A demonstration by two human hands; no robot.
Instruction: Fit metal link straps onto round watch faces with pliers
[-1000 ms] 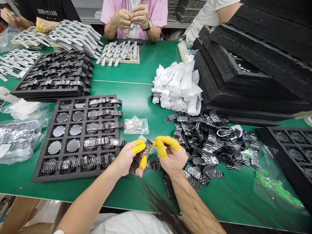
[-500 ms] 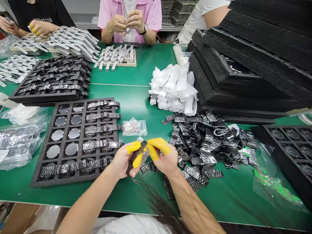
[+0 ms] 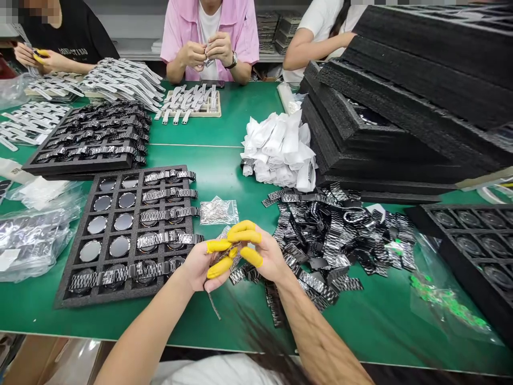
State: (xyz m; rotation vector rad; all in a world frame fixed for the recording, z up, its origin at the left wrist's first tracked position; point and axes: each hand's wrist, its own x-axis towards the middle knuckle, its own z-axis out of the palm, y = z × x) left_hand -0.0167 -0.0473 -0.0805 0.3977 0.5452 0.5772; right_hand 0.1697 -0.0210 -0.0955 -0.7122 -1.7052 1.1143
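My left hand (image 3: 201, 267), with yellow finger covers on its tips, is closed on a black metal-link watch band (image 3: 213, 306) whose loose end hangs below the palm. Against the left fingertips, my right hand (image 3: 266, 254), also in yellow finger covers, is curled around the upper end of the band. The fingers hide most of that end, and any small part between them cannot be made out. Just beyond the hands lies a clear bag of thin metal pins (image 3: 216, 211). To the right spreads a heap of black watch bands (image 3: 332, 235).
Left of my hands, a foam tray (image 3: 105, 227) holds round watch faces, some with bands. Behind it stands a second filled tray (image 3: 88, 131). White wrapped bundles (image 3: 276, 149) and tall stacked foam trays (image 3: 385, 144) rise at the right. Co-workers sit across the green table (image 3: 192, 158).
My right fingers have shifted up and over the band's end, covering it. More of the band's loose end now hangs below my left hand. The view has tilted slightly upward.
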